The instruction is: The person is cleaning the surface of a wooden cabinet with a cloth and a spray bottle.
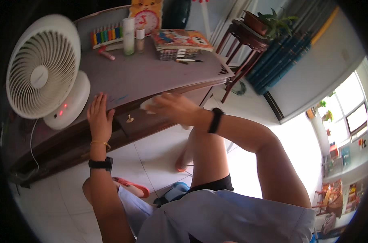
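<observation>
My left hand (98, 117) lies flat on the front edge of a desk (135, 76), palm down with nothing in it, just right of a white fan's base (76, 106). At the front of the desk, my right hand (179, 109) presses a white cloth or wipe (146, 104); motion blurs the hand, and its fingers cover most of the cloth. Between the hands, a small brass knob (129, 118) sticks out from a dark wooden drawer front (141, 123). Blue marks (120, 98) show on the desktop near my left hand.
Along the desk's back stand a row of coloured pens (108, 35), a white bottle (129, 36), a smaller bottle (140, 41) and stacked books (182, 39). A cord (32, 142) hangs from the fan. To the right, a wooden stand (247, 42) holds a potted plant (275, 22).
</observation>
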The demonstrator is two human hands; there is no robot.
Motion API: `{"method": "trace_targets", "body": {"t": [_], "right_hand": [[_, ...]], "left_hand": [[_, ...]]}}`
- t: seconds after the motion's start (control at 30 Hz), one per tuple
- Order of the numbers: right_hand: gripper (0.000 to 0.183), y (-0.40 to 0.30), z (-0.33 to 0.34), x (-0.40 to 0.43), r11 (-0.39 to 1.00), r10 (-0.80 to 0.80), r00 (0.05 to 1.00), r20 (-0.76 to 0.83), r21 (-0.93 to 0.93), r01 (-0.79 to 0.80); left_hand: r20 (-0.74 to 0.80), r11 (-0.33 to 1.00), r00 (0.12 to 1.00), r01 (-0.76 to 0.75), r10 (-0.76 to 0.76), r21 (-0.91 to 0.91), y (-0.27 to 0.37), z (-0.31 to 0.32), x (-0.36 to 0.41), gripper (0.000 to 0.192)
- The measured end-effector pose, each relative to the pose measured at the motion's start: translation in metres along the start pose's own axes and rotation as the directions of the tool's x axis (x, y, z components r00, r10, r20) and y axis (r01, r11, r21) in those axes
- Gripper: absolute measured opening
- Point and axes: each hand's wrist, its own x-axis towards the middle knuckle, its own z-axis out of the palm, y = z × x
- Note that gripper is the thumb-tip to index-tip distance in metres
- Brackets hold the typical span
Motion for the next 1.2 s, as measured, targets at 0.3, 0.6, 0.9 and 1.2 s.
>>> {"method": "trace_targets", "body": {"t": [0.3, 0.6, 0.9, 1.2], "right_hand": [[0.043, 0.062, 0.005, -0.051, 0.984, -0.004, 0.999, -0.042, -0.177, -0.004], [0.042, 0.172, 0.014, -0.254, 0.522, 0.851, 0.526, -0.008, -0.112, -0.846], [0.042, 0.103, -0.067, -0.153, 0.733, 0.647, 0.663, -0.377, 0.069, -0.676], [0.053, 0.066, -0.005, 0.069, 0.840, 0.488, 0.871, -0.048, 0.296, -0.455]], "left_hand": [[0.094, 0.998, 0.995, 0.023, -0.028, 0.053, 0.001, -0.013, -0.002, 0.053], [0.102, 0.997, 0.993, 0.045, -0.052, 0.067, -0.001, -0.009, -0.004, 0.053], [0.003, 0.996, 0.998, 0.058, -0.059, 0.067, 0.013, -0.006, 0.000, 0.049], [0.031, 0.998, 0.998, 0.056, -0.057, 0.027, 0.010, -0.003, 0.001, 0.051]]}}
